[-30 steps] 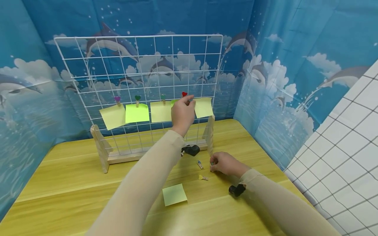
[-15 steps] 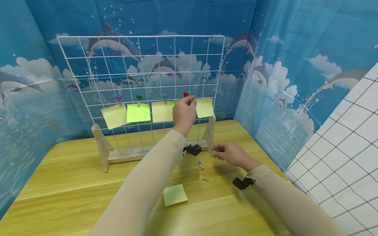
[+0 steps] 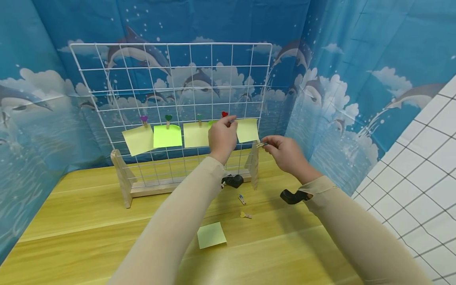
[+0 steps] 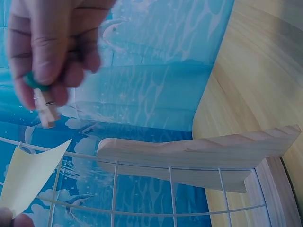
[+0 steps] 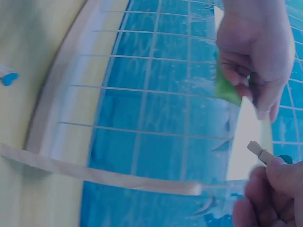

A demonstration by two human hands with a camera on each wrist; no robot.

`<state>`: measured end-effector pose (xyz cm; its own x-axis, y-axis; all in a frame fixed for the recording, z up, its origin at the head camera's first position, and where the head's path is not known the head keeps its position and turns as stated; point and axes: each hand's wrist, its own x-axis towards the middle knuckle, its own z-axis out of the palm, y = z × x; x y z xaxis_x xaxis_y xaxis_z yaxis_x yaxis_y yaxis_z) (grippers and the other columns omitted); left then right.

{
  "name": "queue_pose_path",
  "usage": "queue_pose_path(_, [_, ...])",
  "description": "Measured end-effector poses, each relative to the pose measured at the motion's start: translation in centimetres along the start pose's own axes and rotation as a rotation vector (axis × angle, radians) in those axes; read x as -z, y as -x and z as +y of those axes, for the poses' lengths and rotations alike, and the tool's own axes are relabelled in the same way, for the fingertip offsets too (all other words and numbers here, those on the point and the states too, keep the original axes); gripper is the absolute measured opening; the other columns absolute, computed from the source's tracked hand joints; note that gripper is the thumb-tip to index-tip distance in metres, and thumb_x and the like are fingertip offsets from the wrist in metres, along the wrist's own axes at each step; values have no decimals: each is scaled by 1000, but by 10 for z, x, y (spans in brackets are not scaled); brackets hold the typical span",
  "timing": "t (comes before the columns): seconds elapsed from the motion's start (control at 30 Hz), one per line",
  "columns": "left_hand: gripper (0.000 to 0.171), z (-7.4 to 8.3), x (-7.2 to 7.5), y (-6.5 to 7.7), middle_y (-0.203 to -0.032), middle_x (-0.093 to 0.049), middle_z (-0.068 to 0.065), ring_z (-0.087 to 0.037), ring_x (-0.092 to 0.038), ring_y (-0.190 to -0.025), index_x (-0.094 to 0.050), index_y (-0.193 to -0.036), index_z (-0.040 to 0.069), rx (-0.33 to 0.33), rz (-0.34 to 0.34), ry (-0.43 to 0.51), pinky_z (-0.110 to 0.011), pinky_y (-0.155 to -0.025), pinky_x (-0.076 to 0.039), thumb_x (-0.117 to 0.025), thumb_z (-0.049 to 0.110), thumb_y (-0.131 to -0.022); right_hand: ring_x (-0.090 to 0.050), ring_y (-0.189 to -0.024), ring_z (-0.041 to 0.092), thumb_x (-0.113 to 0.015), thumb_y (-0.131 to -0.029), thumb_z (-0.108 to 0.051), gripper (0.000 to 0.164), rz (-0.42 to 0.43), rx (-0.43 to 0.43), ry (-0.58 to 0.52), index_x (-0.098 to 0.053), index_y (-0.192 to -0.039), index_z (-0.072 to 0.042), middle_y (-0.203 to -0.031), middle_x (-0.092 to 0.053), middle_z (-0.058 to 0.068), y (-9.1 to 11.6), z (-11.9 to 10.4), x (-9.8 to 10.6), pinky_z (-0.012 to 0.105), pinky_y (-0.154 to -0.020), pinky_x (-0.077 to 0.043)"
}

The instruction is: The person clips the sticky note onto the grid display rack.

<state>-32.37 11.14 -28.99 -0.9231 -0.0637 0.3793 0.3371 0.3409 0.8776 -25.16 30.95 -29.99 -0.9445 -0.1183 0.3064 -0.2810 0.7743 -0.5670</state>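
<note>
My left hand (image 3: pixel 222 138) pinches the left edge of a pale yellow sticky note (image 3: pixel 247 130) against the white wire grid (image 3: pixel 203 86). It covers most of a green note behind it, below a red heart clip (image 3: pixel 224 114). Between the thumb and fingers of my right hand (image 3: pixel 289 154) is a small wooden clothespin (image 5: pixel 260 152) with a green end. In the head view this hand is just right of the note's lower corner, beside the grid's edge. The clothespin's bare wooden tip points toward the note in the right wrist view.
Yellow notes and a bright green note (image 3: pixel 167 136) hang further left under heart clips. A blue clothespin (image 3: pixel 242 199), a yellow heart clothespin (image 3: pixel 246 215) and a loose sticky note (image 3: pixel 211 235) lie on the wooden table (image 3: pixel 89 233). Wooden feet (image 3: pixel 121 178) support the grid.
My right hand has lifted the clothespin from the table up to the grid's right edge. The left hand stays at the note. The head view has shifted slightly.
</note>
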Motion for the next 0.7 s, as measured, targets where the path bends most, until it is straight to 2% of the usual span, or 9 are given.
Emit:
queue_pose_path(0.23, [29,1,1,0,-103,-76,-3,-16,-47,-51,-75,-133,21,2,-3,-8,-28,-46,-33,-63,27,-108,-56,-89,28,-58,-110,-13,26,160,94,41,-75,-127,-5,-112,-63,16,-24,-21,10,43,-74,-47])
queue_pose_path(0.5, [29,1,2,0,-99,-76,-2,-17,-47,-50,-75,-133,21,1,-7,-23,-27,-46,-33,-63,28,-108,-50,-81,28,-60,-109,-14,25,229,114,159,-76,-125,-5,-95,-59,15,-49,-37,15,41,-71,-42])
queue_pose_path(0.57, [29,1,2,0,-98,-75,-2,-17,-46,-50,-75,-133,22,2,-9,-26,-27,-46,-33,-63,29,-108,-54,-81,29,-59,-109,-15,26,225,111,190,-76,-127,-6,-96,-63,16,-54,-40,15,43,-71,-45])
queue_pose_path(0.7, [29,1,2,0,-98,-75,-2,-18,-46,-50,-75,-133,23,7,-13,-30,-27,-45,-32,-63,29,-108,-67,-93,31,-58,-110,-18,28,201,99,252,-75,-129,-8,-116,-74,17,-63,-44,16,46,-78,-55])
